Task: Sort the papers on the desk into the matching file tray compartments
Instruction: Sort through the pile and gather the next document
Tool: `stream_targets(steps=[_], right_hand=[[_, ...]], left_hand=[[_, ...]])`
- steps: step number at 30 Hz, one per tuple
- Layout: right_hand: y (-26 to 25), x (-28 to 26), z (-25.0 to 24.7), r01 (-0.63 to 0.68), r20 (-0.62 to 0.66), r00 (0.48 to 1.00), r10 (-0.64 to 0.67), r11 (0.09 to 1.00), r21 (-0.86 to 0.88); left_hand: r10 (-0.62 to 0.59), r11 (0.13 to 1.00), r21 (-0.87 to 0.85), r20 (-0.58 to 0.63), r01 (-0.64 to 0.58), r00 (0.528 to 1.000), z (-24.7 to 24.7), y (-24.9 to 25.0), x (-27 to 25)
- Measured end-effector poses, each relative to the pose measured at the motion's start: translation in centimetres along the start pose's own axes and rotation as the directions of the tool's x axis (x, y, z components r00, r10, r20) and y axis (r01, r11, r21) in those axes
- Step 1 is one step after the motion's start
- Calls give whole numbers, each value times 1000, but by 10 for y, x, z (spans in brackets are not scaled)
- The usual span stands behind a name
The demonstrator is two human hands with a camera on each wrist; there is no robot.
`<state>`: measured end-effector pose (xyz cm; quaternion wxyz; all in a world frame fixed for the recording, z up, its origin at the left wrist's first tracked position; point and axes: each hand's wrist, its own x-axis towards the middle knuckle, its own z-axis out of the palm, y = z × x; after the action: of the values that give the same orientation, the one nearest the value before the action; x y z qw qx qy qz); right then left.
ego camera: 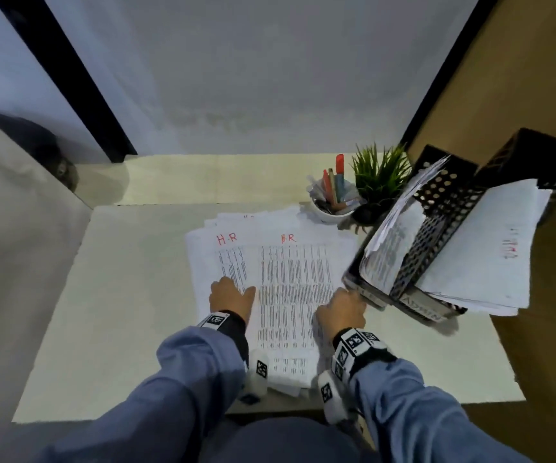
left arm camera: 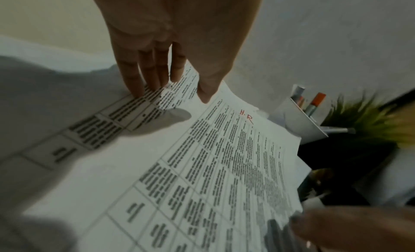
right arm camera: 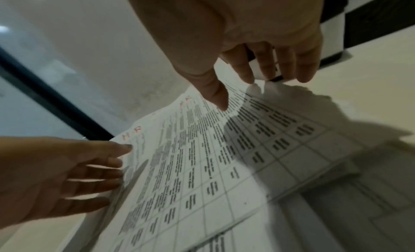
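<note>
resting with fingers spread on the papers (ego camera: pixel 280 282) at frame centre, left hand (ego camera: pixel 231 295) and right hand (ego camera: pixel 342 310) hold nothing, the file tray (ego camera: pixel 437 208) standing at right on the surface (ego camera: pixel 119 295).

papers (ego camera: pixel 290 272) lie mid-desk (ego camera: pixel 119 295); file tray (ego camera: pixel 437 242) right, cup (ego camera: pixel 331 208) behind.

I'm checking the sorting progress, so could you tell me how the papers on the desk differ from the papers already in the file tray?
The papers on the desk lie flat in a loose, fanned pile; the papers in the file tray stand tilted between black perforated dividers. The desk papers' top sheets show red "H.R" marks; the tray's right-hand sheet bears blurred, unreadable red writing. The left hand and right hand touch the desk papers, not the tray's. Both are white printed sheets.
</note>
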<state>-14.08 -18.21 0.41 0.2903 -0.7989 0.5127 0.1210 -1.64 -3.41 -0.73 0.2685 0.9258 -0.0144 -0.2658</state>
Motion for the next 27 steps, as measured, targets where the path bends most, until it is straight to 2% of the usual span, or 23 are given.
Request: stream_targets(steps=[2, 5, 8, 9, 12, 13, 15, 17, 20, 23, 25, 27], right_hand=[[-3, 4, 3, -73, -7, 997, 74, 997, 28], [-6, 8, 8, -8, -78, 997, 18, 992, 129], [-7, 7, 10, 16, -87, 996, 8, 962, 274], [-6, 8, 10, 22, -81, 997, 2, 956, 293], [0, 11, 9, 22, -59, 998, 0, 925, 379], [3, 11, 9, 29, -54, 999, -7, 906, 421], [9, 12, 9, 47, -32, 999, -37, 893, 447], [12, 14, 6, 57, 8, 998, -68, 890, 453], [11, 13, -2, 66, 19, 996, -85, 874, 482], [8, 9, -9, 64, 4, 997, -78, 842, 536], [4, 6, -11, 39, 27, 997, -75, 749, 661], [-2, 4, -13, 26, 62, 992, -108, 668, 744]], left_hand=[[-37, 993, -110, 2, 37, 999, 3, 1, 1], [-102, 959, -260, 73, 117, 992, 9, 0, 2], [-120, 927, -340, 122, 156, 985, 12, -4, 2], [-126, 934, -323, 111, 156, 986, 12, -6, 2], [-104, 991, -87, 6, 105, 995, 9, -10, 5], [-97, 994, -57, -29, 96, 995, 8, -10, 5], [-96, 987, -137, -57, 87, 994, 6, -9, 6], [-94, 946, -313, -26, 81, 995, 7, -10, 6], [-43, 887, -459, 19, 47, 999, 8, -13, 4], [107, 911, -402, 23, -89, 994, 2, -17, 1], [176, 932, -325, 26, -158, 984, -3, -22, -2], [187, 943, -287, 35, -169, 982, -6, -28, -4]])
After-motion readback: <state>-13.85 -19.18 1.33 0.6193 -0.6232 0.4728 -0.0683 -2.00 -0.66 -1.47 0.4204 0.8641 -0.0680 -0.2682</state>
